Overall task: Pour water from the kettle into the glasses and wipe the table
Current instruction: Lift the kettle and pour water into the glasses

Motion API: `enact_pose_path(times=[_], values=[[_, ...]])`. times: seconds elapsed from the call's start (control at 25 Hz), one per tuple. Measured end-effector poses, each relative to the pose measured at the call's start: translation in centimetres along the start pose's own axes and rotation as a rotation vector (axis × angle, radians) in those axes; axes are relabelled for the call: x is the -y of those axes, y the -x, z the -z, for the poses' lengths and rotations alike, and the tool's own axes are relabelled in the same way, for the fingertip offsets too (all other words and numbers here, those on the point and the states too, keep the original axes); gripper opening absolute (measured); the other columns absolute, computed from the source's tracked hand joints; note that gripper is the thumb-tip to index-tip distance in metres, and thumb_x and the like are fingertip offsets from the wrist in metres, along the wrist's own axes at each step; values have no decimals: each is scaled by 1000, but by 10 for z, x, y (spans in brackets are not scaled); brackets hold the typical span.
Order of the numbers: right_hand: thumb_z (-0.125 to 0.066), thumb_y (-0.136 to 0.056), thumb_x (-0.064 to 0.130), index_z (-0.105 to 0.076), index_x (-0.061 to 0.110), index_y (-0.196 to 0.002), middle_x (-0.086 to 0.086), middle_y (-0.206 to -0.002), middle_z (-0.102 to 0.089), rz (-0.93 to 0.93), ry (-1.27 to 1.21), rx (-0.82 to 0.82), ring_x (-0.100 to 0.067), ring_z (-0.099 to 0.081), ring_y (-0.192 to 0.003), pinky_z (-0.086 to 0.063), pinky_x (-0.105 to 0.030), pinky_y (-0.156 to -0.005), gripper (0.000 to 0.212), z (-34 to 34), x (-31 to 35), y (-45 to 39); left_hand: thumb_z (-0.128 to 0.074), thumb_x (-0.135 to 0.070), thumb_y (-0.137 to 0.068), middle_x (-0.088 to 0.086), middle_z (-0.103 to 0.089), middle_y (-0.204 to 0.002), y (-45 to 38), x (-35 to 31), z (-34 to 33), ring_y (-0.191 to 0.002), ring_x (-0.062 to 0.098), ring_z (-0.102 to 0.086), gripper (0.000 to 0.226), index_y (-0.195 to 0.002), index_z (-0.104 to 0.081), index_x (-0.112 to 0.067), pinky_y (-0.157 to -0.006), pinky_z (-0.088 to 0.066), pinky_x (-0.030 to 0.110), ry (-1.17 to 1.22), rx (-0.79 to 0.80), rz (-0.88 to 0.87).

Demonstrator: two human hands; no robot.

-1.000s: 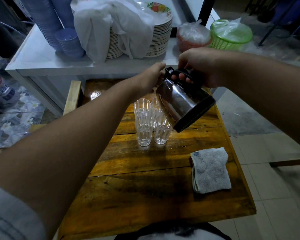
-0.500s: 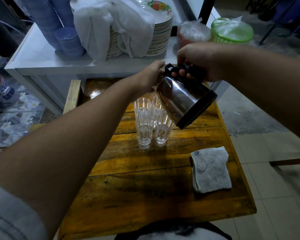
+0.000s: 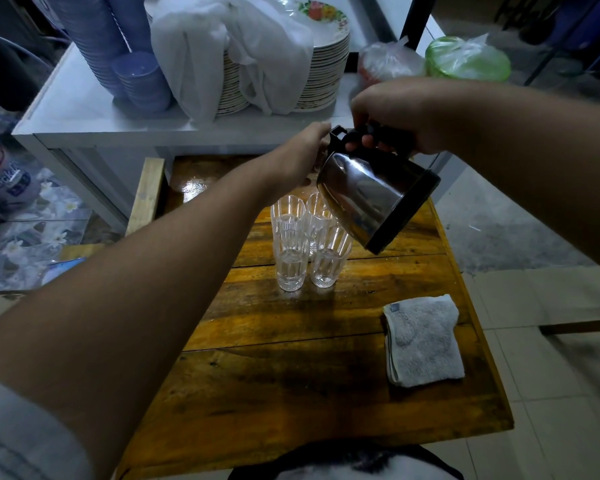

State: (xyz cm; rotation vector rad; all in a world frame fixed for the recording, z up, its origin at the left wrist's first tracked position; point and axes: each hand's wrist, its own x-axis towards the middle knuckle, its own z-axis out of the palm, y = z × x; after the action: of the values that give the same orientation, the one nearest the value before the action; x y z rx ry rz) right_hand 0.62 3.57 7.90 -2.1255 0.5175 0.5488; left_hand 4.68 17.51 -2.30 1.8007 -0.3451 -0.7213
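Head view, looking down over both my forearms: my right hand has its grip wrapped around the black handle of the steel kettle, fingers curled through the loop; the kettle hangs in the air, tipped steeply with its black base raised toward the right edge of the wooden worktop and its spout end down over the cluster of ribbed glasses; my left hand reaches in against the lid end of the kettle, touching it, though I cannot tell whether that grip is closed on anything since the fingers are hidden behind the hand; the glasses stand upright and pressed together around the middle of the worktop's far half, the front two showing water in their lower part; any stream from the spout is hidden by the kettle body; a folded grey cloth lies flat near the right edge, well apart from the glasses; beyond the far edge stands a white counter carrying stacked floral plates under a white cloth, and stacks of blue bowls.
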Motion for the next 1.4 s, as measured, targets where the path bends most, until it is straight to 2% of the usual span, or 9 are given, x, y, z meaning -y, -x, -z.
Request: enact_pose_path(times=[0.16, 0.32, 0.4, 0.56, 0.76, 0.92, 1.04, 1.24, 1.4], values=[[-46, -91, 14, -56, 11, -88, -1, -77, -65, 27, 49, -28, -6, -48, -52, -38, -18, -50, 11, -2, 3, -2, -17, -53, -100, 11, -67, -115, 2, 1, 1, -112, 27, -57, 61, -118, -64, -18, -105, -38, 44, 18, -16, 4], [-47, -89, 11, -56, 13, -85, 1, -66, -62, 92, 110, -85, -7, -47, -50, -37, -21, -53, 10, -5, 4, 0, -16, -53, -101, 10, -60, -129, 5, 0, 0, -121, 25, -51, 58, -128, -55, -19, -108, -34, 45, -3, -30, 5], [-48, -89, 13, -56, 13, -79, 1, -62, -58, 98, 145, -111, -9, -46, -51, -36, -23, -53, 13, -6, 4, 2, -16, -51, -102, 8, -58, -129, 6, 0, -1, -123, 24, -49, 56, -130, -52, -19, -107, -34, 43, 1, -41, 3], [-50, -90, 16, -58, 13, -73, -2, -63, -53, 119, 207, -158, -14, -45, -55, -36, -26, -56, 19, -10, 6, 3, -17, -50, -102, 8, -60, -126, 9, 1, -2, -121, 23, -50, 51, -123, -53, -21, -105, -35, 42, 18, -56, 8], [-50, -90, 19, -59, 11, -73, -5, -68, -55, 133, 271, -183, -17, -47, -56, -39, -28, -58, 20, -13, 8, 2, -20, -51, -101, 13, -61, -127, 11, 2, -2, -121, 29, -52, 45, -101, -58, -28, -104, -36, 43, 20, -71, 26], [-51, -91, 21, -58, 12, -71, -3, -64, -54, 150, 309, -190, -15, -47, -53, -38, -25, -52, 23, -14, 7, 3, -18, -52, -101, 7, -62, -125, 12, 5, 0, -119, 26, -53, 51, -116, -56, -22, -102, -37, 42, 21, -68, 37], [-51, -91, 23, -57, 13, -71, -3, -65, -54, 158, 317, -197, -15, -47, -53, -39, -25, -51, 23, -14, 6, 3, -19, -52, -100, 9, -62, -118, 11, 4, -1, -120, 31, -53, 60, -124, -59, -14, -104, -36, 42, 28, -81, 45], [-51, -91, 24, -57, 13, -70, -4, -65, -56, 201, 355, -212, -15, -49, -52, -39, -25, -49, 25, -12, 2, 2, -19, -54, -100, 13, -62, -127, 11, 6, -1, -119, 27, -54, 58, -123, -57, -17, -101, -38, 41, 9, -88, 54], [-51, -92, 28, -56, 14, -69, -2, -64, -56, 232, 390, -224, -15, -50, -52, -38, -24, -48, 28, -10, -5, -1, -20, -55, -99, 11, -60, -130, 8, 8, 0, -120, 25, -54, 66, -138, -52, -12, -98, -40, 39, -1, -79, 71]])
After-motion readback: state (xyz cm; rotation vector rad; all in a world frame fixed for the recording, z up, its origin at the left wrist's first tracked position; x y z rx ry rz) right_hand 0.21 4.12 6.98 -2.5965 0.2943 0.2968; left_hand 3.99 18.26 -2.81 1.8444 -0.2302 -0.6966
